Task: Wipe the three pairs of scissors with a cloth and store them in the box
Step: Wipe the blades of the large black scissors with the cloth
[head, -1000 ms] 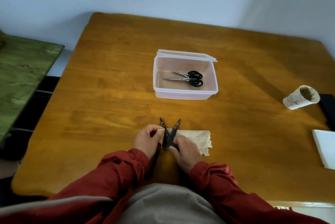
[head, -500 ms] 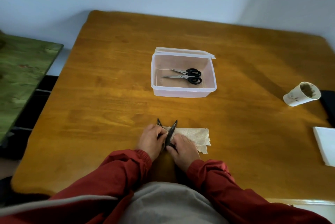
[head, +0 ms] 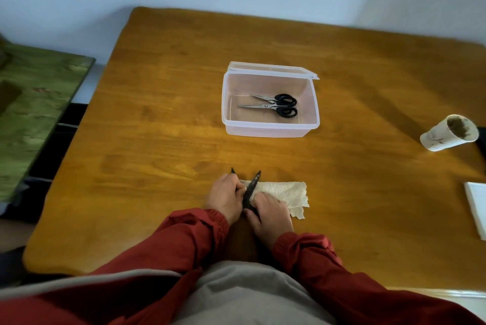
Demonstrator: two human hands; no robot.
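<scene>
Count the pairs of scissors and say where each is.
3. Two lie in the clear box: the far pair and the near pair. The third pair, blades spread, is gripped by the left hand and right hand over the cloth. No others show.

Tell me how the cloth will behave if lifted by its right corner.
Probably floppy: the cloth lies flat with a ragged, curled corner, so should drape. Likely light and thin. Its left end may snag, lying under the scissors and right hand.
</scene>
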